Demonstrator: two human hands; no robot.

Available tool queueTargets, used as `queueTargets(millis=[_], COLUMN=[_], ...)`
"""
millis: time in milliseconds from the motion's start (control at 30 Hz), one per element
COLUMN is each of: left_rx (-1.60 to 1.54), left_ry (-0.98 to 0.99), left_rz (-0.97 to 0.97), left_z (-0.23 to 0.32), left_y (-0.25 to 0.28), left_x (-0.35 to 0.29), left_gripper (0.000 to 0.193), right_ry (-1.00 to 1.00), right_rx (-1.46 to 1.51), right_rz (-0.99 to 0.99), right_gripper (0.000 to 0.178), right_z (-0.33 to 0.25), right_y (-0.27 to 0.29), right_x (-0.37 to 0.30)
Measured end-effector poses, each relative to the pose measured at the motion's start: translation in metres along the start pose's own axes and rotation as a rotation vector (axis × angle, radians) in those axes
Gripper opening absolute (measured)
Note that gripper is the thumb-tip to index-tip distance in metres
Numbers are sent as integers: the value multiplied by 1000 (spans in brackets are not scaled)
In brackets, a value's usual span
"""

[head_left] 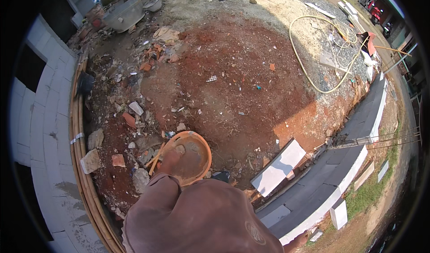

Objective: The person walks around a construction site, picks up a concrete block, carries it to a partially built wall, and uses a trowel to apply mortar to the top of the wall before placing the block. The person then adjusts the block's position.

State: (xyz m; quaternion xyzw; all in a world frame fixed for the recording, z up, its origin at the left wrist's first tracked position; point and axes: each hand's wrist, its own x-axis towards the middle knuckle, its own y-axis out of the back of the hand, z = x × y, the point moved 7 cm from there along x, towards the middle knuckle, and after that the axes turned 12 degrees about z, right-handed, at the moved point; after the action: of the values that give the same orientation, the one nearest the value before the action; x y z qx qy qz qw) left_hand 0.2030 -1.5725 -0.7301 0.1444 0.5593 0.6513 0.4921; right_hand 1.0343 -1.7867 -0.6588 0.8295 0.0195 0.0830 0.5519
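An orange round basin [207,151] stands on the ground in front of me, with wet grey-brown mortar [191,156] inside. My left hand [170,160] reaches down into it over the left rim. A greyish lump [180,149] shows at the fingers' end; whether they grip it is unclear. Light wooden sticks [155,160] lean at the basin's left side. At the lower right, my right hand [296,242] is beside the outer edge of a low wall of pale blocks [309,194]. Its fingers cannot be made out. My brown sleeve and shirt cover the lower middle.
A loose white block [278,167] lies by the wall. Bamboo poles [77,118] run along a block building wall [45,118] at left. Rubble [91,161] and reddish soil [233,73] spread ahead. A yellowish hose [297,58] loops at far right; a large tub [124,14] stands far left.
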Motion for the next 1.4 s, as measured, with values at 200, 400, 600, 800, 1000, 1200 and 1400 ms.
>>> queueTargets(millis=[200,400,600,800,1000,1200,1400], left_rx=[-341,-26,69,-287,-53,-736,-125], left_ry=[378,385,597,997,954,1695,991], left_rz=[88,95,115,410,36,92,165], left_z=[-39,-65,-37,67,152,193,68], left_y=[-22,-52,-84,-112,-211,-277,-75], left_x=[22,-31,-90,-146,-173,-242,-111], left_gripper=[43,35,22,16,24,24,23], right_ry=[-205,-134,129,625,1256,1654,1288], right_rx=[107,-117,-226,-253,17,135,-213], right_rz=[-424,-543,-738,-913,-1153,-1609,-1585], right_gripper=[51,46,41,32,23,17,14], right_z=[-99,-154,-407,-764,-999,-957,-962], right_y=[-145,-249,-291,-352,-358,-276,-326], right_x=[-4,28,33,-81,-375,-629,-582])
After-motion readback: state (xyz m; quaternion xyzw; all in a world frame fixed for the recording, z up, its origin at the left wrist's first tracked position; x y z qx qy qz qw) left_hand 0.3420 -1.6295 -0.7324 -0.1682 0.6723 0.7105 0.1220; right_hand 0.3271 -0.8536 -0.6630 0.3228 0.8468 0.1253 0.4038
